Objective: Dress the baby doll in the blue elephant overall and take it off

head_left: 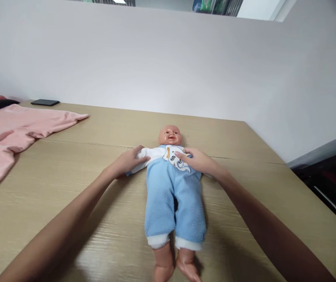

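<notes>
A baby doll lies on its back along the middle of a wooden table, head away from me, feet near the front edge. It wears a blue fleece romper with white sleeves and an elephant patch on the chest. My left hand is closed around the doll's white sleeve at its shoulder. My right hand rests on the other side of the doll's chest, with its fingers laid across the patch and closed on the fabric there.
A pink garment is spread over the table's left part. A black phone lies at the far left by the white wall. Dark furniture stands past the table's right edge.
</notes>
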A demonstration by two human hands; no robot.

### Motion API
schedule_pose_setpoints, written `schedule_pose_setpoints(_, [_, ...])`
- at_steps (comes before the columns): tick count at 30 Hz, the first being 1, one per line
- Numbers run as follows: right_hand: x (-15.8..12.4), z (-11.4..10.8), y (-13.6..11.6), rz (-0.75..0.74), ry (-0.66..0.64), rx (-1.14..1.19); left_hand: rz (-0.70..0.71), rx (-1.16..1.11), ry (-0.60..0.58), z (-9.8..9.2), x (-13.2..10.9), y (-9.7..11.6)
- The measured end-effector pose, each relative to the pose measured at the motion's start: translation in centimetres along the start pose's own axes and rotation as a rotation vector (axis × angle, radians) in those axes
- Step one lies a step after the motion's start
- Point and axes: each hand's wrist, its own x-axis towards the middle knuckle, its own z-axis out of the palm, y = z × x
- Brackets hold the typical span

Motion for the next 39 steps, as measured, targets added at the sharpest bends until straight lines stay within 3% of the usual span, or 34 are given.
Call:
schedule_pose_setpoints(3, [-2.0, -0.9, 3.5, -0.049, -0.013, 0.115, 0.017, 0.108, 0.014, 0.6, -0.1, -0.5])
schedule_pose_setpoints(7, [-5.2, -1.0, 7.5, -0.098, 0.256, 0.053, 0.051, 0.211, 0.065, 1.1, -0.5, -1.5])
schedule_pose_setpoints(10, [-7.6, -0.2, 9.9, -0.14, 0.433, -0.022, 0.138, 0.246, 0.202, 1.4, -1.3, -0.7])
schedule_pose_setpoints(12, [-8.9, 0.5, 11.5, -0.16, 0.5, -0.068, 0.259, 0.231, 0.309, 1.7, -2.0, 1.2])
schedule_pose_setpoints(14, [-9.7, 1.1, 13.1, -0.174, 0.5, -0.075, 0.432, 0.181, 0.332, 2.6, -2.3, 4.1])
schedule_pose_setpoints(18, [-10.0, 1.9, 15.3, -0.162, 0.401, 0.055, 0.713, 0.147, 0.116, 5.9, -0.5, 10.1])
schedule_pose_setpoints(21, [-9.9, 2.1, 15.4, -0.13, 0.391, 0.121, 0.773, 0.319, -0.07, 8.6, 2.7, 12.6])
schedule_pose_setpoints(25, [-10.4, 2.0, 15.0, -0.003, 0.42, 0.343, 0.764, 0.39, -0.147, 10.5, 5.5, 13.0])
schedule_pose_setpoints(30, [-10.7, 1.0, 14.5, 0.116, 0.371, 0.736, 0.792, 0.312, -0.116, 10.4, 5.0, 12.2])
schedule_pose_setpoints(34, [-9.0, -0.6, 12.4, 0.095, 0.426, 0.771, 0.912, 0.15, -0.091, 10.1, 4.1, 12.3])
schedule_pose_setpoints(39, [-5.6, -1.1, 7.6, -0.019, 0.449, 0.705, 1.132, 0.15, -0.016, 9.9, 3.8, 12.0])
